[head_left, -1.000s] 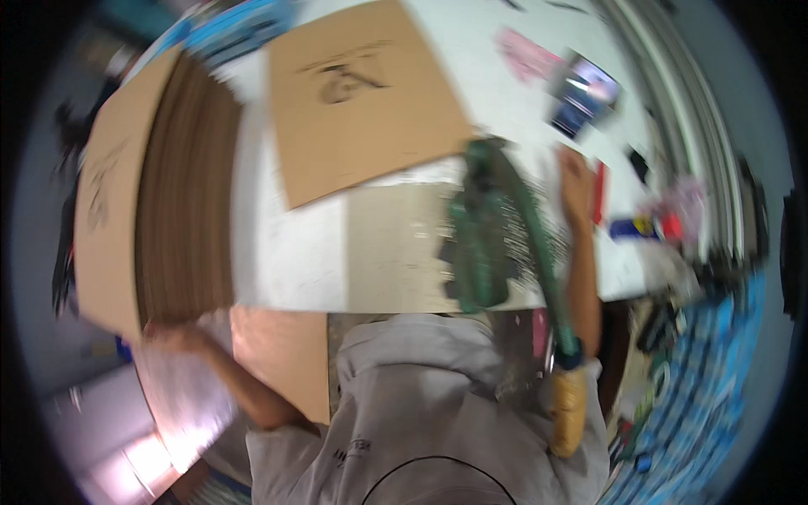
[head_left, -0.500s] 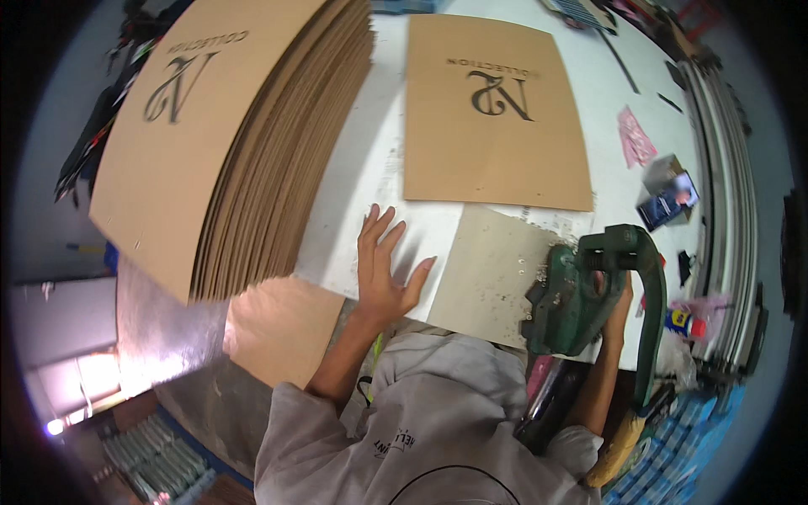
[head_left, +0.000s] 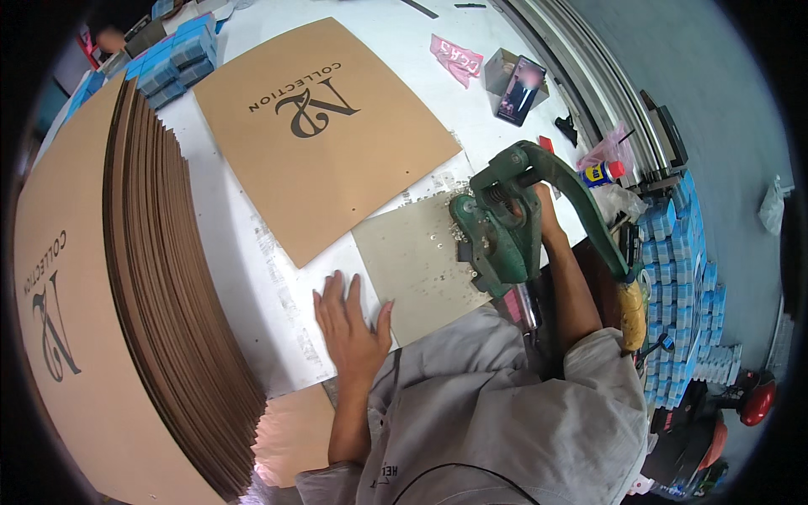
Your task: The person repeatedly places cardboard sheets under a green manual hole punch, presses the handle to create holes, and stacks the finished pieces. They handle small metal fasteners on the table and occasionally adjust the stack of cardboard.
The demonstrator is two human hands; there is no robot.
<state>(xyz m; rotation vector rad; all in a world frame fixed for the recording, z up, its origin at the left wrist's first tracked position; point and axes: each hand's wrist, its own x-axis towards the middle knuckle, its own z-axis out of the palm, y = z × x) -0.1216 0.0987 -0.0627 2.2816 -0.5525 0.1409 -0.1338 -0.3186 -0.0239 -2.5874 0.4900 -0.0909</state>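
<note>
Two hands are in view, with one green hand press (head_left: 505, 220) right of the frame's centre; its single lever ends in a yellow handle (head_left: 632, 316) at the lower right. One loose cardboard sheet (head_left: 328, 139) lies at the upper centre, tilted, printed face up, with two small dark holes along its lower right edge. One tall stack of cardboard (head_left: 164, 278) fills the left side, its sheets too many to count. One more brown sheet (head_left: 293, 429) shows at the lower left, below the table edge.

The left hand (head_left: 349, 332), just below centre, is empty and palm down on the white table (head_left: 269, 337), its fingers spread. The loose sheet's lowest corner sits just above and left of those fingertips, apart from them. The thumb is by the left edge of one grey board (head_left: 412, 278), which runs right to the press and bears many tiny bits.

The right hand (head_left: 545, 215) is behind the press, below and right of the loose sheet's right corner; mostly hidden, so whether it grips anything I cannot tell.

At the upper right are one dark-fronted box (head_left: 519, 91), two pink plastic scraps (head_left: 456, 59) and one red-capped can (head_left: 602, 174).
</note>
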